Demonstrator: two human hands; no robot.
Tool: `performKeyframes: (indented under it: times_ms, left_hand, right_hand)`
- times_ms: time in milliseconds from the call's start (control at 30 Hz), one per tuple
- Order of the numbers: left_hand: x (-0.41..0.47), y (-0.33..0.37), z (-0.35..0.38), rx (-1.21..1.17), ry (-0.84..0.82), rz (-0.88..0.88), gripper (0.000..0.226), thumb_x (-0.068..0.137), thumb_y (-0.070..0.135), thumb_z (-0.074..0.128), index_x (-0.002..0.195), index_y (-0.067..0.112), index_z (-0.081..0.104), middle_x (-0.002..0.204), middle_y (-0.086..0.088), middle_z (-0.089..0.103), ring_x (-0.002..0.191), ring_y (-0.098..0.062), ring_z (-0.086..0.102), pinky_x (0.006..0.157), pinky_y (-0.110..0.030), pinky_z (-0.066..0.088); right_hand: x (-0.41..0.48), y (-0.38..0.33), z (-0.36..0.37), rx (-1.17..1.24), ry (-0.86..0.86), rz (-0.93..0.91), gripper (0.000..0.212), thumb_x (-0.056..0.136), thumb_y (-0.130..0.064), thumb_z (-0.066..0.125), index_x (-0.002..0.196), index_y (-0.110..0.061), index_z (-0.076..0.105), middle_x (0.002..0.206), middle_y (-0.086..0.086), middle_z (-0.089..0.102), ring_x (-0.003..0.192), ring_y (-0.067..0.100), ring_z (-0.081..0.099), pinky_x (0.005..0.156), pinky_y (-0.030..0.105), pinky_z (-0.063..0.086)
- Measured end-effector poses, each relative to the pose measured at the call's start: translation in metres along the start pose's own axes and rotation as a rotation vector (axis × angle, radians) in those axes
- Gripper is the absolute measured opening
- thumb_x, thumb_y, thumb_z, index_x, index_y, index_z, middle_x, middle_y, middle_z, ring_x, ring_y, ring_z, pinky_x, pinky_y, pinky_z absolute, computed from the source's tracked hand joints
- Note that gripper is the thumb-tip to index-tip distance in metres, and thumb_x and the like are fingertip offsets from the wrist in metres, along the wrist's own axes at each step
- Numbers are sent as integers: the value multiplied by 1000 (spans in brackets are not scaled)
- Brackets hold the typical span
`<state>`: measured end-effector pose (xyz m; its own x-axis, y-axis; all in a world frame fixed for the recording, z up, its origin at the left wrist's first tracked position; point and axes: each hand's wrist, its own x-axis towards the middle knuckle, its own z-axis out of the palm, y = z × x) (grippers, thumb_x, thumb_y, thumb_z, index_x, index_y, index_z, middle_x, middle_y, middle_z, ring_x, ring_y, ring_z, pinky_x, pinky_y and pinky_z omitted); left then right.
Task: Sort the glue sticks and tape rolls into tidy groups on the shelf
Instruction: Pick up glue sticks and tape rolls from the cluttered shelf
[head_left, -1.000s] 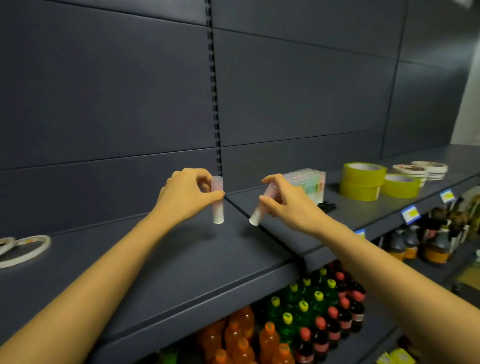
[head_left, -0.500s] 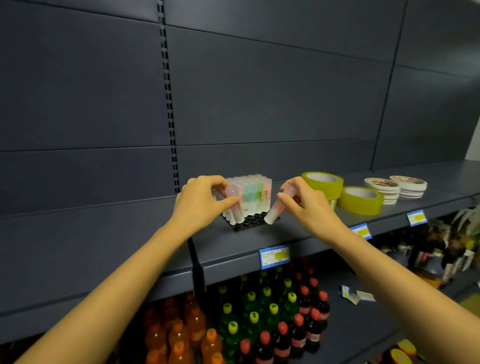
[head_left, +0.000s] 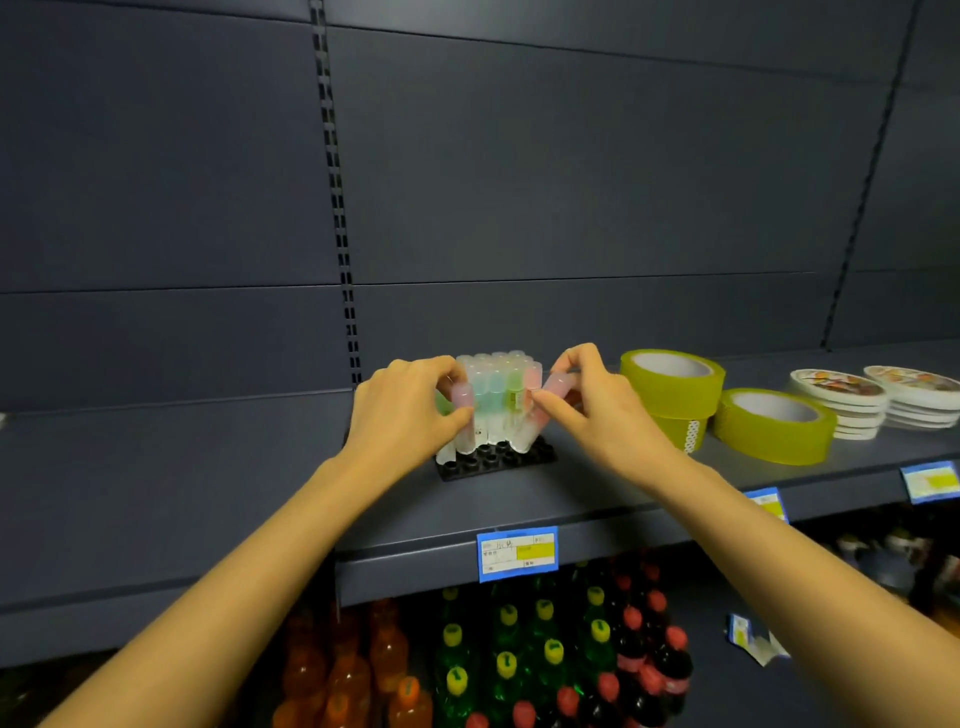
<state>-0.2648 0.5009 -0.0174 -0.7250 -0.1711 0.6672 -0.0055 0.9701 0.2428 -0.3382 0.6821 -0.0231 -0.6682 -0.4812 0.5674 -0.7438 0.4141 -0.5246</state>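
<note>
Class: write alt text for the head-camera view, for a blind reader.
The left hand and the right hand each pinch a pink translucent glue stick at a black socketed plastic tray holding a block of pastel glue sticks on a dark grey shelf. Yellow-green tape rolls and stacked flat white rolls sit to the right.

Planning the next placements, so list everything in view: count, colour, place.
shelf: one, dark grey, across the view
tray: one, black, mid shelf
racked sticks: count unclear, pink, green and blue, upright in tray
left stick: one, pink, upright at the block's left
right stick: one, pink, tilted at the block's right
tape rolls: three, yellow-green, right of tray, two stacked
flat rolls: two stacks, white, printed tops, far right
price tags: three, blue, shelf edge
bottles: many, orange, green, dark, shelf below
left grip: holds left stick
right grip: pinches right stick
</note>
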Motion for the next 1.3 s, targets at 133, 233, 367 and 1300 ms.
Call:
performKeyframes:
  times_ms: [133, 233, 367, 1300]
  left_hand:
    - [1, 8, 4, 116, 39, 14, 17, 79, 35, 65, 94, 29, 66, 89, 12, 69, 88, -19, 60, 65, -25, 35]
    - [5, 12, 5, 327, 45, 90, 25, 84, 40, 58, 103, 26, 66, 101, 6, 62, 96, -18, 55, 65, -27, 35]
    - [6, 23, 7, 628, 12, 262, 24, 77, 36, 69, 83, 13, 68, 82, -4, 58, 73, -22, 53, 56, -28, 30]
    - [-60, 23, -29, 575, 156, -431, 32, 90, 25, 55, 118, 12, 62, 108, -4, 64, 103, -25, 56, 80, -37, 44]
  right_hand:
    - [20, 10, 6, -12, -60, -43, 26, 92, -29, 57, 99, -20, 33, 81, 4, 63, 73, 25, 55, 70, 35, 42]
    - [30, 16, 13, 2, -81, -82, 30, 91, -31, 58, 99, -23, 30, 75, 4, 61, 68, 23, 52, 66, 31, 39]
    - [41, 19, 16, 31, -139, -132, 31, 90, -30, 60, 99, -21, 32, 77, 7, 62, 70, 24, 56, 67, 34, 44]
    - [70, -2, 10, -444, -248, -500, 30, 95, -40, 45, 95, -13, 57, 95, 3, 50, 90, 27, 52, 64, 32, 34]
